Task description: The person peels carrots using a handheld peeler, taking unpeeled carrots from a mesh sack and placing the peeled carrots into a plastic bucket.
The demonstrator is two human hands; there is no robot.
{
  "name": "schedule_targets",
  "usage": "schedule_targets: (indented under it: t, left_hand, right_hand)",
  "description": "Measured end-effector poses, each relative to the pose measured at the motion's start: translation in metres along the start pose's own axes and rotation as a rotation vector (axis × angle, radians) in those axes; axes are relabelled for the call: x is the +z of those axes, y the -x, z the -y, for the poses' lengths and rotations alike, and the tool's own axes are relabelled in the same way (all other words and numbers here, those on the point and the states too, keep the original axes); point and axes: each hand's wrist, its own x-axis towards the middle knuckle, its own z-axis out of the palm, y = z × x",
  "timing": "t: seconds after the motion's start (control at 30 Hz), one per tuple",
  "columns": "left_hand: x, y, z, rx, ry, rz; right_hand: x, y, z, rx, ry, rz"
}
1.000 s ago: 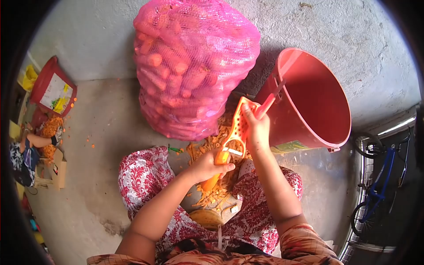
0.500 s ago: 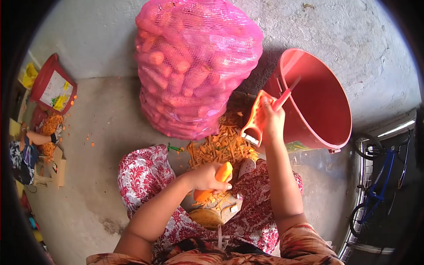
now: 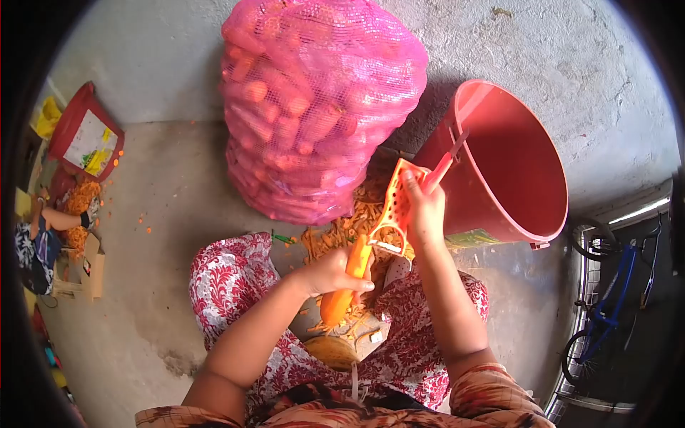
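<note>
My left hand [image 3: 330, 274] is closed around a peeled-looking orange carrot [image 3: 338, 305], held upright above my lap. In my right hand [image 3: 426, 217] is an orange peeler [image 3: 397, 196] with a perforated flat handle; its blade end is close to the carrot's top, and I cannot tell if they touch. The same hand also grips a small knife [image 3: 443, 170] by its red handle, blade pointing up toward the bucket. Carrot peelings [image 3: 325, 239] lie heaped on the floor beneath my hands.
A tall pink mesh sack [image 3: 314, 107] full of carrots stands ahead. To its right leans a large red bucket [image 3: 462, 200]. At the far left are another red bucket [image 3: 71, 118], a person's leg [image 3: 64, 219] and an orange heap [image 3: 84, 200]. A blue bicycle [image 3: 610, 307] stands right.
My right hand has moved left and down, bringing the peeler from beside the bucket to the carrot's top. The carrot in my left hand has turned more upright.
</note>
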Motion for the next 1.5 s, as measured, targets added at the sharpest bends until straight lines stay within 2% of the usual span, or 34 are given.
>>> schedule_targets:
  t: [0.1,0.23,0.3,0.33,0.43,0.53,0.57,0.6,0.63,0.7,0.8,0.83,0.9,0.97,1.03,1.1,1.17,1.23,1.27,1.37,1.4,1.5]
  left_hand:
    - [-0.004,-0.002,0.004,-0.052,0.086,-0.058]
    - [-0.001,-0.002,-0.002,-0.098,0.172,-0.123]
    - [-0.001,-0.001,-0.005,-0.092,0.165,-0.116]
    - [-0.001,-0.001,-0.006,-0.091,0.162,-0.113]
    - [-0.004,0.000,-0.001,-0.143,0.185,-0.035]
    - [-0.001,-0.001,-0.003,-0.120,0.222,0.057]
    - [0.000,0.000,-0.003,-0.129,0.206,0.086]
    - [0.003,0.001,-0.003,-0.138,0.192,0.118]
    - [0.005,0.001,-0.002,-0.146,0.177,0.148]
    - [0.003,0.001,-0.001,-0.134,0.190,0.061]
    - [-0.003,-0.001,0.000,-0.092,0.204,0.003]
    - [-0.005,-0.003,0.000,-0.093,0.282,-0.057]
    - [-0.009,-0.006,0.001,-0.099,0.435,-0.177]
    - [-0.013,-0.008,-0.006,0.028,0.694,-0.336]
    - [-0.020,-0.005,-0.014,0.371,0.798,-0.363]
    - [-0.038,-0.006,-0.013,0.625,0.933,-0.328]
    - [-0.048,-0.001,-0.018,0.704,0.911,-0.305]
    - [-0.050,0.004,-0.023,0.750,0.920,-0.293]
    - [-0.050,0.005,-0.024,0.772,0.918,-0.273]
    - [-0.048,0.002,-0.023,0.800,0.888,-0.283]
    - [-0.046,0.000,-0.023,0.783,0.880,-0.307]
    - [-0.039,-0.006,-0.024,0.731,0.831,-0.348]
  right_hand:
    - [0.001,0.010,0.002,-0.125,0.138,0.008]
    - [0.007,0.024,0.006,-0.133,0.117,-0.091]
    - [0.010,0.034,-0.001,-0.147,0.164,-0.083]
    - [0.013,0.038,-0.001,-0.243,0.296,-0.072]
    - [0.014,0.035,-0.010,-0.279,0.305,0.004]
    - [0.010,0.024,-0.008,-0.433,0.403,-0.110]
    - [-0.003,0.007,-0.021,-0.389,0.460,-0.185]
    - [-0.006,-0.006,-0.012,-0.553,0.524,-0.327]
    - [-0.018,-0.020,-0.011,-0.543,0.622,-0.427]
    - [-0.030,-0.034,-0.004,-0.418,0.404,-0.442]
    - [-0.022,-0.020,-0.001,-0.509,0.382,-0.344]
    - [-0.018,-0.013,-0.002,-0.547,0.469,-0.321]
    - [-0.013,-0.007,-0.005,-0.374,0.413,-0.201]
    - [-0.009,-0.005,-0.006,-0.046,0.163,-0.079]
    - [-0.014,-0.001,-0.018,0.317,-0.096,0.053]
    - [-0.010,0.013,-0.029,0.563,-0.250,0.133]
    - [-0.003,0.031,-0.026,0.808,-0.428,0.266]
    - [0.000,0.039,-0.050,0.878,-0.420,0.331]
    - [-0.006,0.040,-0.052,0.939,-0.417,0.456]
    - [-0.003,0.041,-0.051,0.968,-0.487,0.393]
    - [-0.007,0.038,-0.050,0.937,-0.531,0.451]
    - [-0.004,0.034,-0.054,0.881,-0.588,0.214]
